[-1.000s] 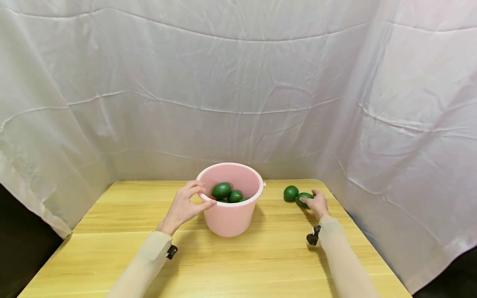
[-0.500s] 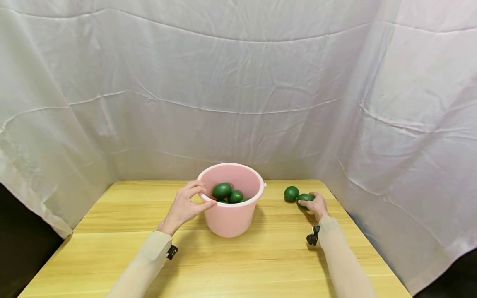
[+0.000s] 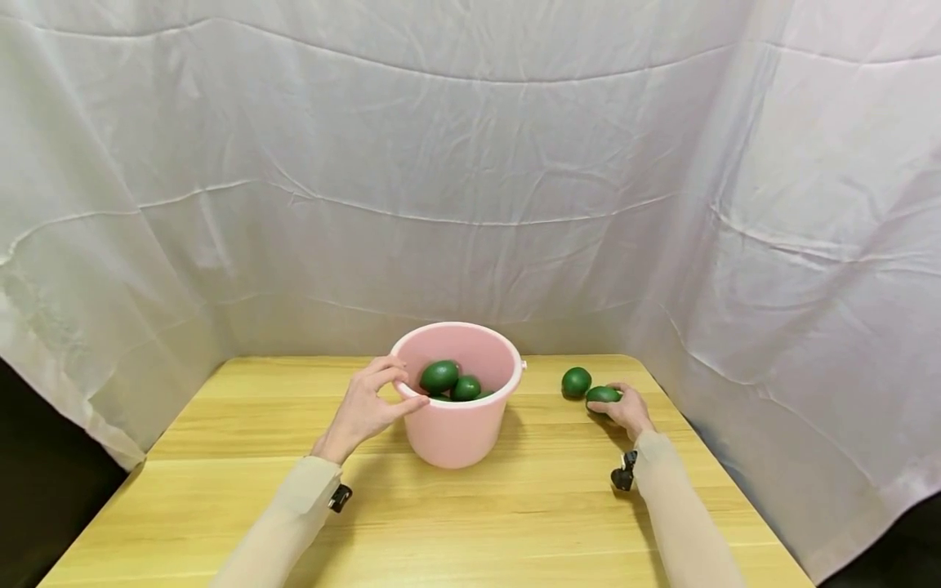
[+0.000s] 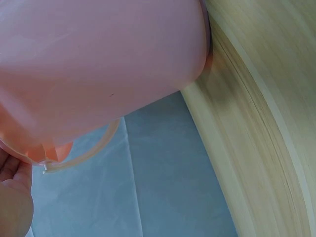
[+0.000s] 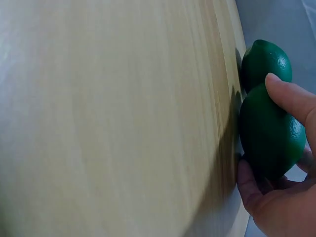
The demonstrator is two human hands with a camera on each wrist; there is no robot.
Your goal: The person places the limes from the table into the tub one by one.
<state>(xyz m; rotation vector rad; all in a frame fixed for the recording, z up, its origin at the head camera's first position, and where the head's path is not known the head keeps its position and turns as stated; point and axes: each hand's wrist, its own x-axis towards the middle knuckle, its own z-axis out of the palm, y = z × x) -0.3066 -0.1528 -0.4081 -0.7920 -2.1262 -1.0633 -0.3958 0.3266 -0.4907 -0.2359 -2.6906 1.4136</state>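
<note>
A pink bucket stands upright on the table, with several green limes inside it. My left hand holds its white-edged rim at the near left, thumb along the front and fingers at the side. Over at the right, my right hand grips a lime between thumb and curled fingers, low at the tabletop. Another lime with a small nub rests right beside the gripped one, on its far left in the head view. In the left wrist view only part of the left hand shows.
The light wooden table ends just behind the bucket and limes. White cloth hangs around the back and both sides. A pale bucket handle hangs at the bucket's side.
My right hand has shifted very slightly right and toward me, its fingers settling around the lime. The left hand and bucket stay nearly as they were.
</note>
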